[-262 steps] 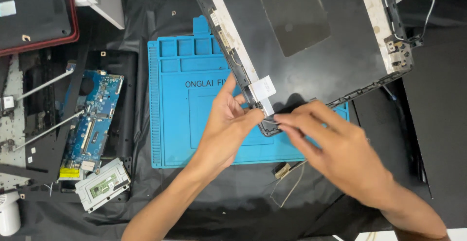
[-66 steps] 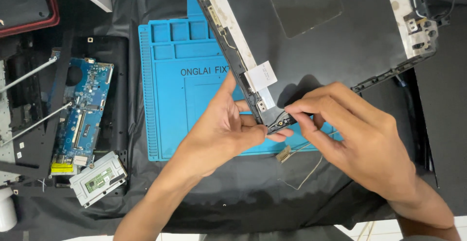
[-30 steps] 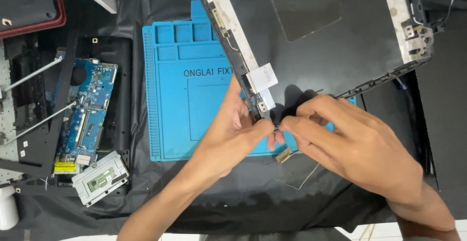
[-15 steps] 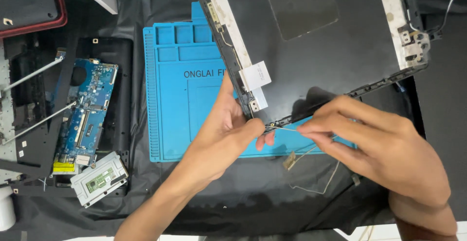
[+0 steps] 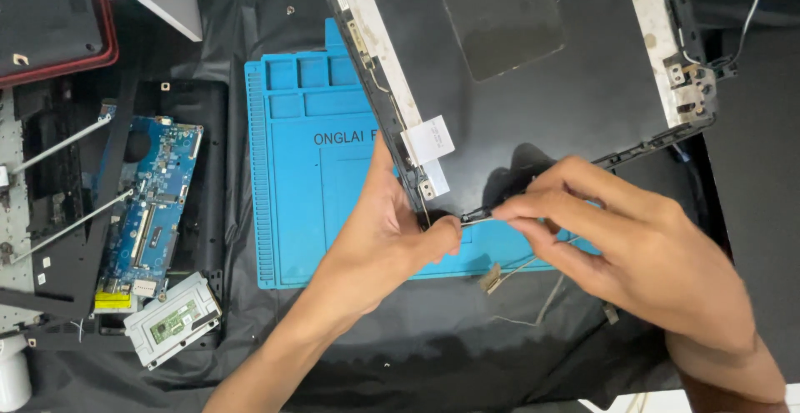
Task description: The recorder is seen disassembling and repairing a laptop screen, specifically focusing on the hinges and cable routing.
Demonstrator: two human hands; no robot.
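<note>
Head view, both hands at the lower corner of a laptop lid panel (image 5: 533,105).

Lid panel: flat, matte black back shell lying tilted across the upper middle, with a darker rectangular patch near its top. Pale, scuffed metal strips ran along its two long edges; a metal hinge bracket (image 5: 687,88) sat at the right corner. A white rectangular tab (image 5: 429,140) was stuck at the left strip.

Left hand (image 5: 383,242): thumb and fingers pressed together against the panel's lower left corner, just below the white tab. Whether it pinched anything separate could not be told.

Right hand (image 5: 633,242): fingertips pinched together on a thin dark strip (image 5: 477,213) at the panel's bottom edge, tip to tip with the left thumb. Thin pale wires (image 5: 533,292) trailed loose below the hands, ending in a small tan connector.

Under the panel lay a blue silicone work mat (image 5: 308,188), ribbed on its left edge, with small moulded compartments along the top. All rested on a black, wrinkled cloth over the desk (image 5: 433,355).

Left side: a blue circuit board (image 5: 150,205) inside a black chassis, a grey metal touchpad module (image 5: 171,320) near it, and a red-edged dark case (image 5: 50,17) at the top corner.
</note>
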